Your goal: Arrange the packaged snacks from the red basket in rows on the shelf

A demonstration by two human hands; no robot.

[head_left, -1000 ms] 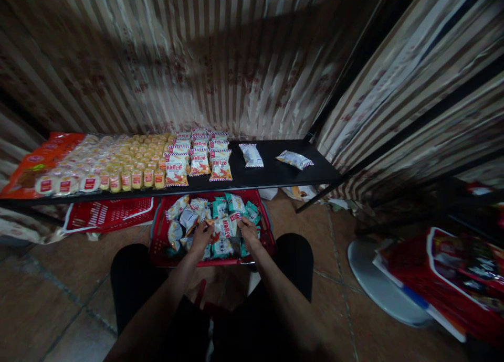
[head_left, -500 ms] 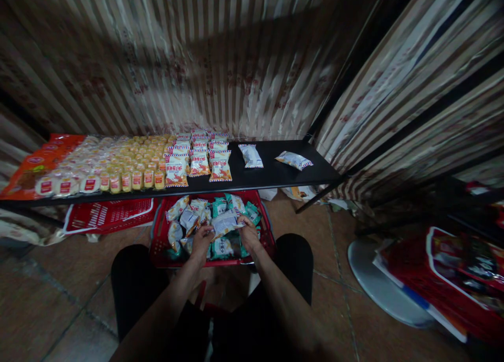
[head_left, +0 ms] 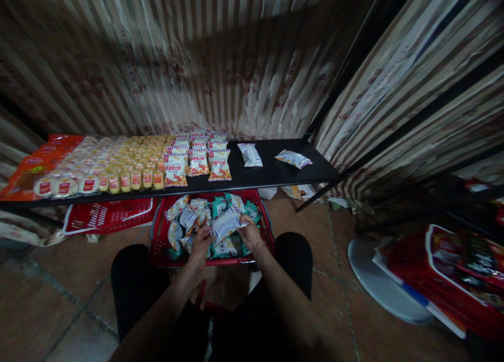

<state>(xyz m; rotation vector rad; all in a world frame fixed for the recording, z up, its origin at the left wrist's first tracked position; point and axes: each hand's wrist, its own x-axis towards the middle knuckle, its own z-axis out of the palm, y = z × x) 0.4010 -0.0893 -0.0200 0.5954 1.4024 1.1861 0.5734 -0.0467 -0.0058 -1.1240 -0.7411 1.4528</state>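
A red basket (head_left: 157, 241) of several small snack packets stands on the floor between my knees, under a low black shelf (head_left: 275, 174). My left hand (head_left: 200, 244) and my right hand (head_left: 250, 236) are both over the basket, each closed on an end of one whitish snack packet (head_left: 225, 224) held a little above the pile, pale side up. On the shelf lie rows of orange and red packets (head_left: 199, 160), rows of yellow wrapped cakes (head_left: 118, 168), and two lone pale packets (head_left: 250, 155), (head_left: 293, 159) to the right.
A flat red basket (head_left: 106, 214) lies on the tiled floor at the left, under the shelf. At the right are a round grey base (head_left: 378, 283) and a red tray with packets (head_left: 452, 278). Striped curtains hang behind the shelf and along the right.
Both hands lifted a packet from the basket pile and turned it over, so its pale side now shows instead of the red print.
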